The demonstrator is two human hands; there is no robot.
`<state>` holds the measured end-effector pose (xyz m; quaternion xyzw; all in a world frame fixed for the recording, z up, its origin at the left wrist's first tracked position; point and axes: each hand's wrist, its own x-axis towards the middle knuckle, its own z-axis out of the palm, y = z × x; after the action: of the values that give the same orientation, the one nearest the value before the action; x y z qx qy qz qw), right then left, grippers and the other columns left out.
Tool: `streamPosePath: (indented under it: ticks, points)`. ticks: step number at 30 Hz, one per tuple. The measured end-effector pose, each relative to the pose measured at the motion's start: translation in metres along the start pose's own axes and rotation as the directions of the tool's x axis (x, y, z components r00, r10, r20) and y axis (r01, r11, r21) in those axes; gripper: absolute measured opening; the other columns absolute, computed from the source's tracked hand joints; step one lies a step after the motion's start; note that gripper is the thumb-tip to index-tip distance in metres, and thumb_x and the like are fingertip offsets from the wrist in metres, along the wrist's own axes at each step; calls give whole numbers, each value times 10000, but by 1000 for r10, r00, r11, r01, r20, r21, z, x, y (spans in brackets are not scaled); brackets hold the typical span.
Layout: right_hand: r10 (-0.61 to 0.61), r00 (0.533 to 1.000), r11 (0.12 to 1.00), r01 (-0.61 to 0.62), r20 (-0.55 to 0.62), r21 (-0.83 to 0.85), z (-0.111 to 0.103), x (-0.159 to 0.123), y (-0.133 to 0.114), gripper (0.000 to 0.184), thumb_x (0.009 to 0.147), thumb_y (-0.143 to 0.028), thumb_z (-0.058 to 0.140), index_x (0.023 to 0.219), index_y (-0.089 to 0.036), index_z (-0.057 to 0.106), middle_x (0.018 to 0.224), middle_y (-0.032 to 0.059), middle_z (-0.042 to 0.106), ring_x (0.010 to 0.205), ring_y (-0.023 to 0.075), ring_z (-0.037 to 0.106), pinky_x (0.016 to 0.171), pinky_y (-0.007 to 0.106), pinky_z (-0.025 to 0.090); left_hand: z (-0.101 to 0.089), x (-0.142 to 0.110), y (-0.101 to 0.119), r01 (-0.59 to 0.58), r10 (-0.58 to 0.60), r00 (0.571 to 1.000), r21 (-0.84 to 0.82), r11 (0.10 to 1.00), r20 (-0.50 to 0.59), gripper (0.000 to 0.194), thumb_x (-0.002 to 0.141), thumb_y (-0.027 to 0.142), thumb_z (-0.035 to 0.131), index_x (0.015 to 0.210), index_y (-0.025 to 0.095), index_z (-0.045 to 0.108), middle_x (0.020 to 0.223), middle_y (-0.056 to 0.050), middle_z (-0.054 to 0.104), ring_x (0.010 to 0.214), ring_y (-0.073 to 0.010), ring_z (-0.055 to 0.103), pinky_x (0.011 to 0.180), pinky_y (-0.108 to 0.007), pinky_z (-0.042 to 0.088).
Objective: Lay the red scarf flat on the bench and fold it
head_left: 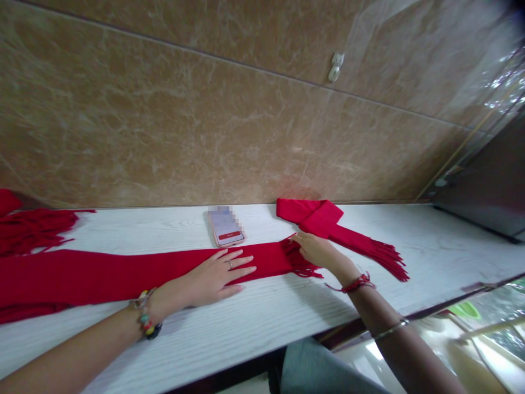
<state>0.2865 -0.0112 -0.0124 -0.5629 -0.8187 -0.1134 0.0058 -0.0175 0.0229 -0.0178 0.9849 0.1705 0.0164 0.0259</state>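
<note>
White table: hands on red scarf, left splayed, right curled.

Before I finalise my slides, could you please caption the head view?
Left hand spread on a long red scarf, right hand at its fringe, phone lying behind.

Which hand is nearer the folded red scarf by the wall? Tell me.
Right: the right hand is just in front of the folded scarf; the left hand lies flat on the long scarf, farther left.
</note>
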Motion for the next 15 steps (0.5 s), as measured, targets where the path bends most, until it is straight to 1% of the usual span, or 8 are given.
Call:
streamPosePath:
  ticks: [4, 7, 8, 9, 10, 13, 14, 15]
  points:
    - [91, 994, 992, -86, 57, -95, -6, -15, 16, 293, 773, -22, 436, 982, -142, 603, 941, 105, 646, 900, 180, 601, 777, 255, 469, 0, 1, 0, 6, -6, 1000, -5, 1000, 17, 441, 927, 436, 329, 1353, 323, 315, 1448, 18, 279, 1339, -208, 191, 1079, -423, 121]
    - [225, 972, 969, -215, 74, -120, -16, -14, 13, 262, 792, -31, 409, 888, -133, 631, 918, 117, 640, 879, 197, 603, 714, 251, 480, 1, 1, -1, 8, -8, 1000, -10, 1000, 3, 439, 925, 445, 329, 1350, 334, 316, 1449, 22, 276, 1338, -209, 193, 1077, -419, 125]
    - [247, 967, 965, -239, 64, -109, -19, -12, 9, 268, 797, -35, 402, 891, -131, 634, 937, 120, 634, 898, 202, 597, 717, 253, 480, 2, 1, -1, 5, -5, 1000, -12, 1000, -5, 439, 924, 446, 331, 1350, 338, 315, 1449, 23, 277, 1338, -209, 194, 1077, -417, 128]
    - [243, 969, 967, -238, 46, -85, -21, -8, 4, 283, 798, -35, 397, 920, -131, 633, 971, 119, 628, 929, 202, 585, 737, 255, 477, 3, 0, -1, 0, 0, 1000, -11, 1000, -14, 439, 924, 445, 333, 1349, 340, 314, 1448, 24, 278, 1338, -209, 195, 1076, -414, 129]
    - [211, 977, 977, -209, 25, -46, -23, -5, -1, 305, 797, -30, 393, 965, -134, 625, 1012, 114, 620, 966, 196, 570, 773, 255, 470, 3, 0, -2, -6, 6, 1000, -10, 1000, -22, 438, 923, 443, 336, 1349, 341, 315, 1447, 23, 280, 1337, -209, 197, 1076, -411, 131]
    - [63, 998, 996, -63, 14, 56, -19, 4, -15, 376, 779, 6, 383, 1052, -148, 591, 1082, 90, 606, 1018, 157, 543, 860, 237, 431, 4, 0, -3, -15, 15, 999, -3, 1000, -29, 439, 923, 442, 339, 1348, 335, 320, 1447, 16, 282, 1335, -212, 204, 1075, -411, 132]
    - [57, 998, 997, -59, 38, 51, -15, 5, -17, 379, 776, 13, 383, 1048, -152, 589, 1078, 88, 609, 1010, 150, 548, 857, 232, 430, 4, 0, -3, -14, 14, 1000, -1, 1000, -25, 439, 923, 442, 338, 1348, 335, 319, 1447, 15, 282, 1334, -213, 205, 1074, -414, 131]
    - [87, 994, 996, -89, 68, 22, -12, 3, -16, 370, 778, 13, 385, 1040, -151, 589, 1063, 92, 615, 992, 152, 561, 841, 233, 436, 4, 0, -3, -12, 12, 1000, 1, 1000, -20, 438, 924, 442, 336, 1349, 337, 317, 1447, 15, 282, 1334, -213, 206, 1074, -416, 131]
